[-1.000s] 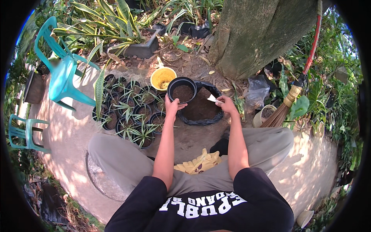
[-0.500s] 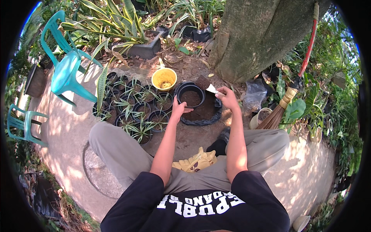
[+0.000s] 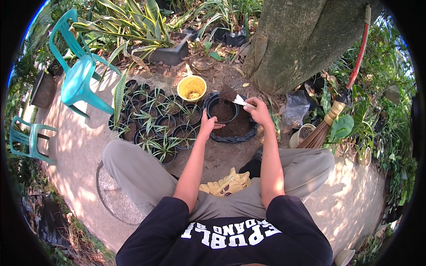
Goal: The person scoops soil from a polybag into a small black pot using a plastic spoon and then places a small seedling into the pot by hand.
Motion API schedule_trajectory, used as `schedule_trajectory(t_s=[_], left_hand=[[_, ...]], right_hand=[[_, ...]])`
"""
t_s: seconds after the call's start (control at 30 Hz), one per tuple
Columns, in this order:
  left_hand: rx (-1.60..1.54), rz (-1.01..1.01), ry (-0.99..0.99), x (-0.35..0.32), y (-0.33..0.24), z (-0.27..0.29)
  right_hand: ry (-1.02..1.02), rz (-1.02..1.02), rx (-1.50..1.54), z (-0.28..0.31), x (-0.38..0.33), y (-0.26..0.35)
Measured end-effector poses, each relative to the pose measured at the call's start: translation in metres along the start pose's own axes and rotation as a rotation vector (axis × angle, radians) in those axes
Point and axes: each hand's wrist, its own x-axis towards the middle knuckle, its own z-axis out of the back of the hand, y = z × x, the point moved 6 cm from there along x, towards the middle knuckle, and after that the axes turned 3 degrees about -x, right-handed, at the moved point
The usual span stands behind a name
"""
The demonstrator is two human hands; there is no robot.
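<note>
My left hand [image 3: 209, 124] grips the near left side of a round black plant pot [image 3: 223, 120], which has some soil inside. The pot is held over a wide soil-filled container lined with black plastic [image 3: 234, 138]. In my right hand [image 3: 258, 111] is a small trowel with a whitish neck [image 3: 239, 100]. A heap of dark soil [image 3: 227, 93] sits on its blade, above the pot's far right rim. The blade itself is hidden under the soil.
Small black pots with spiky seedlings [image 3: 165, 145] stand packed at the left. A yellow dipper [image 3: 191, 88] lies beyond them. Green chairs [image 3: 79, 84] are farther left. A tree trunk [image 3: 293, 48], a clear plastic bag [image 3: 294, 107] and a stick broom [image 3: 320, 129] occupy the right.
My right hand has moved a little left, bringing the soil-loaded trowel from beside the pot to over its far right rim. My left hand still holds the pot.
</note>
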Motion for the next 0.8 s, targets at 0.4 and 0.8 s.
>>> schedule_trajectory(t_s=[0.4, 0.8], left_hand=[[0.016, -0.008, 0.007, 0.000, -0.002, -0.001], [0.023, -0.024, 0.000, 0.003, -0.001, 0.001]], right_hand=[[-0.005, -0.010, -0.002, -0.006, 0.000, 0.003], [-0.060, -0.038, -0.002, -0.007, 0.002, 0.000]])
